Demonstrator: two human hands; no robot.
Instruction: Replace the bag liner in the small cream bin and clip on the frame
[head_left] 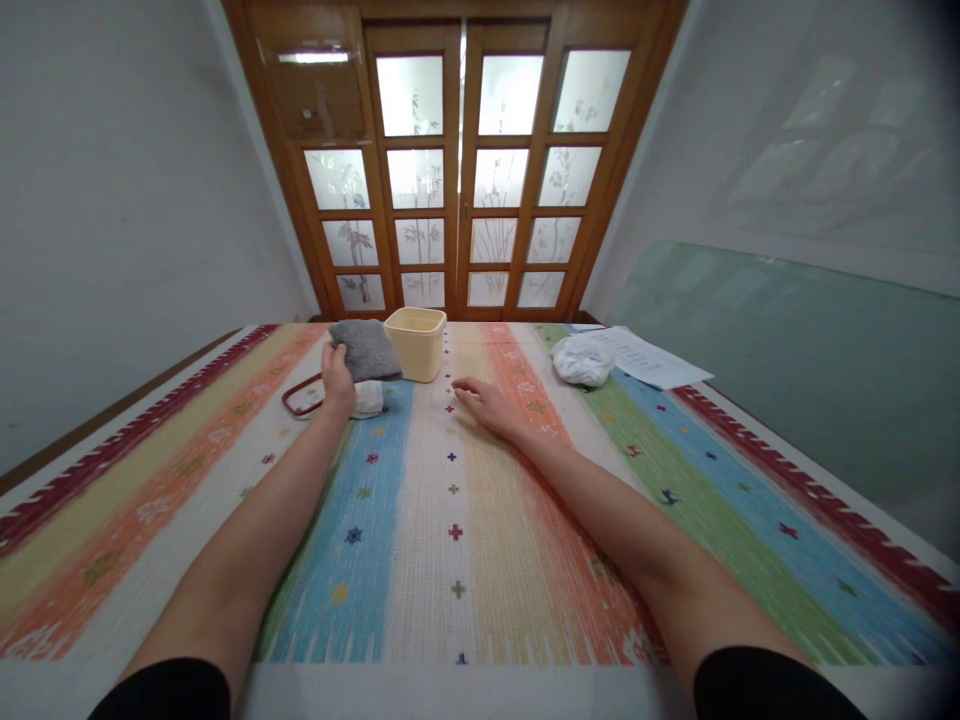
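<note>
At the far left of the table, my left hand (339, 378) has its fingers closed on the left edge of a grey cloth (367, 350), which looks thick and folded. Just right of the cloth stands a cream square plastic bin (417, 350), upright with its top uncovered. Below the cloth lies a small white bundle (369, 400), partly behind my left wrist. A reddish-brown rounded frame or loop (292, 403) sits left of that wrist, partly covered by it. My right hand (484, 403) rests on the tablecloth in front of the bin, fingers stretched out and holding nothing.
A striped, multicoloured tablecloth (454, 500) covers the table. Toward the back right lie a crumpled white bundle (583, 360) and printed paper sheets (652, 360). A glass panel (787, 340) leans by the right wall. Wooden doors (459, 170) with frosted panes stand beyond the table.
</note>
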